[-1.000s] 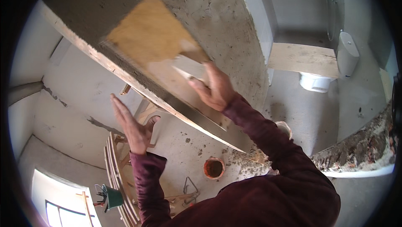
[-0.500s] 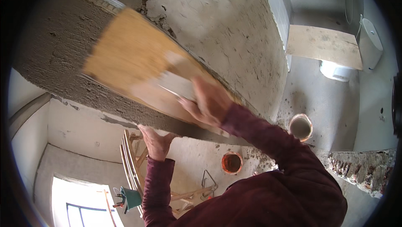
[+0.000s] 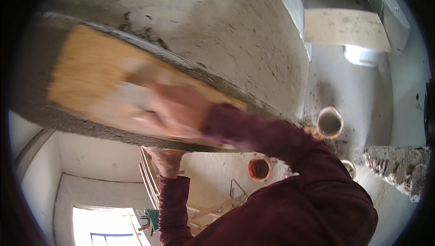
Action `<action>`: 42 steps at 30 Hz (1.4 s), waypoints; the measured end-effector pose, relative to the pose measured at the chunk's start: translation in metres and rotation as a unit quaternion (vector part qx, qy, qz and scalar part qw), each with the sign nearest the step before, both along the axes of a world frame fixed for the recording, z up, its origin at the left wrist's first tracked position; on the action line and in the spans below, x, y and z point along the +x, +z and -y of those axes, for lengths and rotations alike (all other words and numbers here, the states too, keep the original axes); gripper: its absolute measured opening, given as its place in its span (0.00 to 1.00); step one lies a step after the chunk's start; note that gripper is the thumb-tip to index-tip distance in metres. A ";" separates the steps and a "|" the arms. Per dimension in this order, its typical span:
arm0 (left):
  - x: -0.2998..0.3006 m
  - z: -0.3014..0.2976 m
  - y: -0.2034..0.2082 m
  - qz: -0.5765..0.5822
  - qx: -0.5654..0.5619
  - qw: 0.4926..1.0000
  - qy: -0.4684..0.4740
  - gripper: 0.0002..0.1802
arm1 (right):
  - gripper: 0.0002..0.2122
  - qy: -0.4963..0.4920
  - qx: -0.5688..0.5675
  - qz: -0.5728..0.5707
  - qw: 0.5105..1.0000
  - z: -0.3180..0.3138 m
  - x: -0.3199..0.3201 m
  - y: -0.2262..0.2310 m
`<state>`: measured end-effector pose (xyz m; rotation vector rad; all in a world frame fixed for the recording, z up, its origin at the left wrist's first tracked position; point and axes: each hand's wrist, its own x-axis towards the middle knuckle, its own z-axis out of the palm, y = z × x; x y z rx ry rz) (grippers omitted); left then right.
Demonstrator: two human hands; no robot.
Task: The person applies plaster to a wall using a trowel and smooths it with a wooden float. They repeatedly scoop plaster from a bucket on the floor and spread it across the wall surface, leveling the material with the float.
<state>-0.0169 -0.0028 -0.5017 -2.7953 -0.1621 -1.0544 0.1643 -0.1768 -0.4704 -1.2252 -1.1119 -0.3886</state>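
My right hand (image 3: pixel 179 110) is closed around the pale handle (image 3: pixel 132 95) of a long wooden plastering float (image 3: pixel 84 67). Motion blurs the hand and handle. Flat against a band of wet grey mortar (image 3: pixel 31 71), the float's yellowish board spans most of the band's width. My left hand (image 3: pixel 166 160) touches the lower edge of that band, with thumb and fingers apart. Its fingertips are partly hidden at the edge, and I make out no tool in it.
Beyond the band's upper edge lies a rough, patchy plaster surface (image 3: pixel 213 28). Buckets stand below: one grey-filled (image 3: pixel 330 123), one orange inside (image 3: pixel 259 169). A wooden trestle (image 3: pixel 210 212) and green bucket (image 3: pixel 154 220) are near my left arm. Broken masonry (image 3: pixel 394 169) juts out at right.
My right hand has slid the float leftward along the mortar band. My left hand stays at the lower edge. The whole view has shifted somewhat.
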 end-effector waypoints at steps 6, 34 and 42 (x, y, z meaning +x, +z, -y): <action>-0.005 -0.023 -0.012 -0.047 -0.110 0.992 -0.034 0.69 | 0.27 0.034 0.011 -0.011 0.999 0.001 0.014 0.023; -0.031 -0.017 -0.009 0.060 -0.474 0.877 0.041 0.30 | 0.20 0.182 -0.228 -0.191 0.937 0.020 0.006 -0.114; 0.007 0.012 -0.007 -0.024 -0.281 0.952 0.119 0.55 | 0.22 0.066 -0.118 -0.048 0.990 0.025 0.007 -0.301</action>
